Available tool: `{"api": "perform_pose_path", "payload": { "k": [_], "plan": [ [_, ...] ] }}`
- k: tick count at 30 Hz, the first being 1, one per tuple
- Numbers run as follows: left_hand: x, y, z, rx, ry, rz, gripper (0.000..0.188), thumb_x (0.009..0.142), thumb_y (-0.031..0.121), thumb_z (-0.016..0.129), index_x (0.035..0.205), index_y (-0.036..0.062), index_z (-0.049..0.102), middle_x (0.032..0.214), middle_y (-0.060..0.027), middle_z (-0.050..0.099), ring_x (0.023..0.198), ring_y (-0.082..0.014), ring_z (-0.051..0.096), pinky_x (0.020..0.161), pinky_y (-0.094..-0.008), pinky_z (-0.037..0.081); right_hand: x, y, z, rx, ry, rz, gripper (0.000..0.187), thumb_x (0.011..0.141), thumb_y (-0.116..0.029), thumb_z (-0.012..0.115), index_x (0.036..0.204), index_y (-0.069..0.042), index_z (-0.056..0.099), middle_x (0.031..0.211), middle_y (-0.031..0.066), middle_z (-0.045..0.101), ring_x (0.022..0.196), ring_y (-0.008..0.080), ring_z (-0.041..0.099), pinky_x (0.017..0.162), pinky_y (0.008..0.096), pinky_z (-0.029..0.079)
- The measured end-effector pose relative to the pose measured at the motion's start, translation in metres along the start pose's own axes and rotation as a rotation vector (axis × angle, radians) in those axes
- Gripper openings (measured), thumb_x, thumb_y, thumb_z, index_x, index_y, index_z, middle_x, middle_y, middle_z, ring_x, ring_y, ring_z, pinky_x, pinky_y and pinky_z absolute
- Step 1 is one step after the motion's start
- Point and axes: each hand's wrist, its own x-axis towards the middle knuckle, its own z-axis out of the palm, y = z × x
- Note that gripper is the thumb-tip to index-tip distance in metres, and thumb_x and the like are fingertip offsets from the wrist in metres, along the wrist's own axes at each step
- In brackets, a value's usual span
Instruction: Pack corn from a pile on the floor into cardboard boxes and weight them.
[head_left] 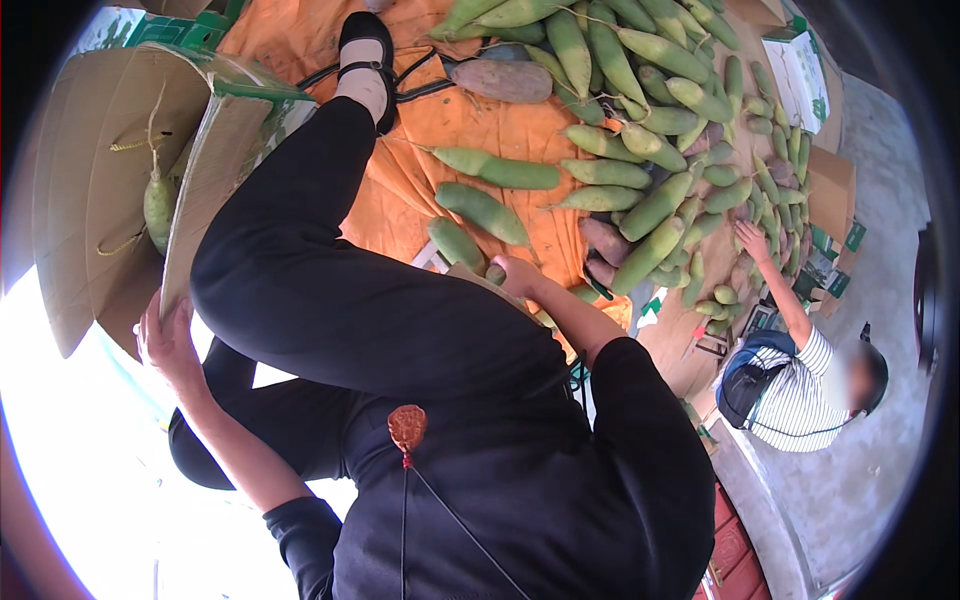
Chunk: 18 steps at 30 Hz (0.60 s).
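Left hand: your left hand (168, 338) grips the near edge of the box (120, 190) at the left, fingers curled over the cardboard flap.
Box: it lies open on its side, with one green gourd (159, 205) inside and some dry stalks beside it.
Right hand: your right hand (518, 275) reaches past your knee to the pile; it rests on a small gourd (495, 272) at the near edge (whether the fingers are closed round it you cannot tell, since your leg hides part of the hand).
Hands: well apart, one on each side of your raised leg (330, 250).
Pile: long green gourds (640, 130) lie heaped on an orange cloth (470, 120) far and right of you, with a few brownish ones among them.
Shoe: your black shoe (366, 60) rests on the cloth, far from you.
Other person: someone in a striped shirt (800, 395) crouches at the right, one hand (752, 240) stretched onto the right side of the pile.
Cartons: more cardboard (830, 190) lies at the far right edge of the heap.
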Motion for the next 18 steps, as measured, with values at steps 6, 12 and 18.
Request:
{"api": "perform_pose_path", "payload": {
  "k": [6, 12, 18],
  "plan": [
    [0.000, 0.003, 0.002, -0.021, -0.016, -0.037, 0.035, 0.075, 0.017, 0.075, 0.107, 0.0078, 0.066, 0.092, -0.0062, 0.067, 0.085, -0.0230, 0.059, 0.078, -0.0362, 0.049, -0.016, 0.002, -0.029, 0.071, 0.309, 0.032, 0.067, 0.063, -0.039, 0.075, 0.117, -0.005, 0.054, 0.107, 0.0173, 0.063, 0.102, 0.0319, 0.060, 0.088, 0.0399, 0.046],
    [0.003, 0.004, 0.002, 0.006, 0.006, -0.011, 0.035, 0.076, 0.016, 0.075, 0.108, 0.0073, 0.066, 0.094, -0.0074, 0.067, 0.087, -0.0236, 0.061, 0.078, -0.0363, 0.049, -0.025, -0.066, -0.146, 0.156, 0.730, -0.005, 0.060, 0.067, -0.033, 0.076, 0.114, -0.003, 0.055, 0.104, 0.0165, 0.063, 0.097, 0.0322, 0.061, 0.084, 0.0391, 0.047],
    [0.000, 0.006, -0.002, 0.015, -0.010, -0.022, 0.035, 0.075, 0.015, 0.075, 0.108, 0.0089, 0.066, 0.095, -0.0066, 0.067, 0.088, -0.0232, 0.060, 0.080, -0.0372, 0.049, -0.026, -0.112, -0.136, 0.074, 0.864, -0.288, 0.048, 0.075, -0.023, 0.072, 0.115, -0.002, 0.054, 0.105, 0.0155, 0.060, 0.097, 0.0312, 0.058, 0.083, 0.0403, 0.047]
  ]
}}
